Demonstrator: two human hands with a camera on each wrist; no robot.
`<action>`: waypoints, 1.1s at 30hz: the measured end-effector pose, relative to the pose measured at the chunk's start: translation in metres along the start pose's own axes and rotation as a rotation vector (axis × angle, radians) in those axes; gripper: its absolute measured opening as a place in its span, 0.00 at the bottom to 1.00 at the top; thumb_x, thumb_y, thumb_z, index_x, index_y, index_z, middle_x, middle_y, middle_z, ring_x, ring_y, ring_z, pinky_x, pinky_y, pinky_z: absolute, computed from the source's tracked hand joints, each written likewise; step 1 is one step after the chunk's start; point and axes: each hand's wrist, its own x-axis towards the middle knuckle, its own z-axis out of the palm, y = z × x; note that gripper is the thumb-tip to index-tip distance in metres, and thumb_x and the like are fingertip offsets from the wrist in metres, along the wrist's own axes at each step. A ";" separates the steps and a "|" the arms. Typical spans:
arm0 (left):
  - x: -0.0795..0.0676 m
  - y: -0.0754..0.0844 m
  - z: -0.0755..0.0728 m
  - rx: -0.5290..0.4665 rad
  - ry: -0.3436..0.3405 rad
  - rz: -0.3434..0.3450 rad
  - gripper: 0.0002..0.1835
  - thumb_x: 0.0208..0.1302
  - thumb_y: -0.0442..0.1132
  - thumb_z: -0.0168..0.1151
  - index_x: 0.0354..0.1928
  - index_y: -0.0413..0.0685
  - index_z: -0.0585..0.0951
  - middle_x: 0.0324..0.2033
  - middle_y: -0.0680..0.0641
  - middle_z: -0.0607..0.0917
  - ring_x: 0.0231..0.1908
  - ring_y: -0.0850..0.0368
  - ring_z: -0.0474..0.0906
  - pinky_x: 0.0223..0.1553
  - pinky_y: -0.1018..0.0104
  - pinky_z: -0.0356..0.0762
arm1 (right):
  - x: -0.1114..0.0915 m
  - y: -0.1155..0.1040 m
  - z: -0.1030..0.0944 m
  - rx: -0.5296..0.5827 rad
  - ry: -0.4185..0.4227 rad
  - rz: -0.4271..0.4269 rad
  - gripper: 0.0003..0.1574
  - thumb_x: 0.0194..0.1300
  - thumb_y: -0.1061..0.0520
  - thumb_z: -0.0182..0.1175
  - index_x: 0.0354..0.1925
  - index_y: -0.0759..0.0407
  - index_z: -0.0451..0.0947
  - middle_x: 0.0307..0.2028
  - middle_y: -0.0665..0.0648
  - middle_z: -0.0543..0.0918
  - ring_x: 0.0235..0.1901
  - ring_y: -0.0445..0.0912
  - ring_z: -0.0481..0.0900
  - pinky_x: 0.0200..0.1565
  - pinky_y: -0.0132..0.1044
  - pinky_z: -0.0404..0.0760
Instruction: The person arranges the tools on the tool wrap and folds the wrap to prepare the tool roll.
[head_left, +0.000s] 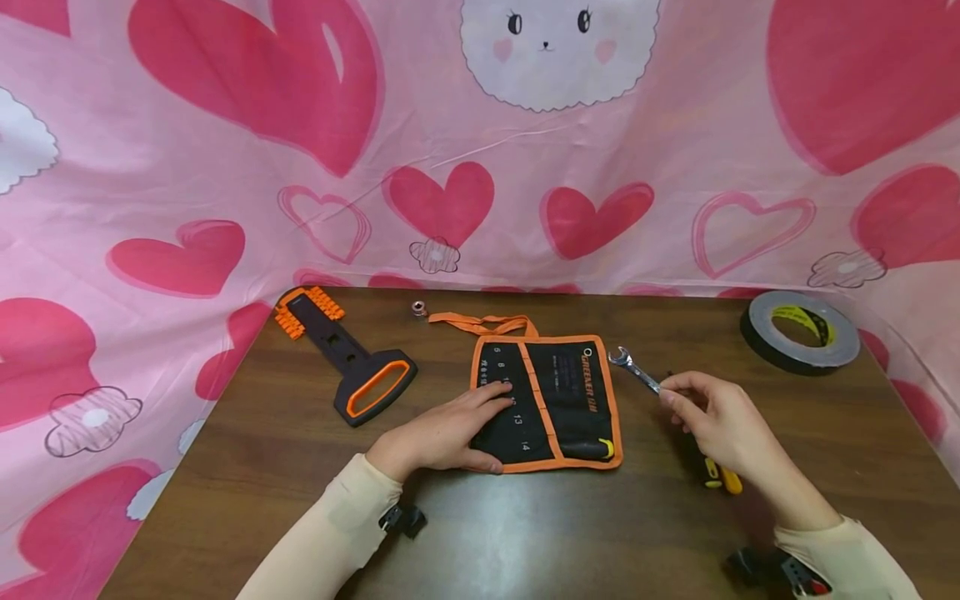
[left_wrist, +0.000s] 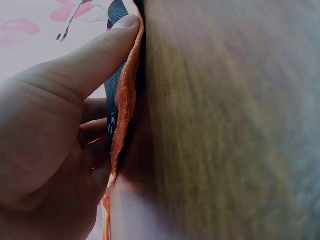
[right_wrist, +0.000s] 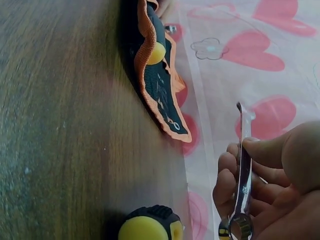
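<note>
A black tool pouch [head_left: 573,375] with orange trim and printed size numbers lies flat on the table. My left hand [head_left: 450,432] rests on its left part, fingers extended over the numbers. In the left wrist view the thumb [left_wrist: 107,55] lies along the pouch's orange edge [left_wrist: 127,95]. To the right of the pouch, my right hand [head_left: 720,421] pinches a shiny combination wrench [head_left: 636,369], its open end pointing toward the pouch. The right wrist view shows the wrench's ring end [right_wrist: 241,226] by the palm. A yellow-tipped tool [head_left: 606,449] pokes out at the pouch's lower right corner.
Yellow-and-black tool handles [head_left: 711,472] lie partly hidden under the right hand. A roll of tape [head_left: 801,332] sits at the back right. On the left lies a black-and-orange tool with a loop handle [head_left: 345,354]. A small metal nut-like piece [head_left: 419,309] stands near the orange strap [head_left: 487,323].
</note>
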 end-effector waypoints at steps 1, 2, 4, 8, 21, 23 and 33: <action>0.000 0.000 0.000 0.000 0.000 0.001 0.50 0.68 0.59 0.75 0.85 0.51 0.62 0.87 0.51 0.54 0.86 0.51 0.51 0.82 0.46 0.62 | 0.000 0.000 0.000 -0.001 -0.002 -0.002 0.12 0.82 0.58 0.61 0.54 0.65 0.84 0.34 0.58 0.88 0.31 0.45 0.80 0.27 0.34 0.79; 0.000 0.000 0.000 0.001 0.000 0.003 0.50 0.68 0.59 0.75 0.85 0.51 0.62 0.87 0.51 0.54 0.86 0.51 0.51 0.82 0.47 0.63 | 0.000 0.000 0.000 -0.004 -0.004 -0.004 0.12 0.81 0.58 0.61 0.54 0.65 0.84 0.34 0.58 0.87 0.30 0.45 0.79 0.27 0.34 0.78; 0.000 0.000 0.000 0.002 0.002 0.005 0.50 0.68 0.59 0.75 0.85 0.51 0.62 0.87 0.51 0.54 0.86 0.50 0.51 0.82 0.46 0.63 | 0.000 0.000 0.001 -0.013 -0.006 -0.008 0.12 0.81 0.58 0.61 0.54 0.63 0.85 0.34 0.57 0.87 0.29 0.45 0.77 0.25 0.35 0.75; -0.001 0.000 0.001 0.003 0.004 0.008 0.50 0.68 0.59 0.75 0.85 0.50 0.62 0.87 0.51 0.54 0.86 0.50 0.51 0.82 0.47 0.63 | 0.002 0.000 0.001 -0.031 -0.013 -0.015 0.12 0.80 0.56 0.64 0.54 0.62 0.86 0.32 0.55 0.84 0.27 0.44 0.73 0.24 0.35 0.73; 0.000 0.000 0.001 -0.011 0.000 -0.005 0.50 0.68 0.60 0.75 0.84 0.51 0.63 0.87 0.52 0.54 0.86 0.52 0.52 0.82 0.48 0.62 | 0.005 -0.002 0.004 -0.074 -0.009 -0.073 0.14 0.69 0.57 0.75 0.50 0.59 0.88 0.35 0.53 0.87 0.34 0.46 0.76 0.30 0.32 0.76; 0.000 0.000 0.001 -0.010 -0.002 -0.008 0.50 0.68 0.60 0.75 0.84 0.52 0.63 0.87 0.52 0.54 0.86 0.52 0.52 0.82 0.48 0.62 | 0.004 -0.002 0.004 -0.082 0.004 -0.103 0.13 0.68 0.59 0.75 0.50 0.58 0.89 0.35 0.52 0.86 0.34 0.46 0.75 0.30 0.32 0.76; 0.001 0.001 -0.002 -0.032 -0.013 -0.022 0.50 0.68 0.60 0.75 0.84 0.52 0.63 0.87 0.53 0.54 0.86 0.52 0.51 0.83 0.47 0.62 | 0.004 -0.001 0.009 -0.090 0.055 -0.355 0.11 0.64 0.63 0.77 0.44 0.53 0.90 0.32 0.43 0.82 0.31 0.34 0.71 0.30 0.30 0.73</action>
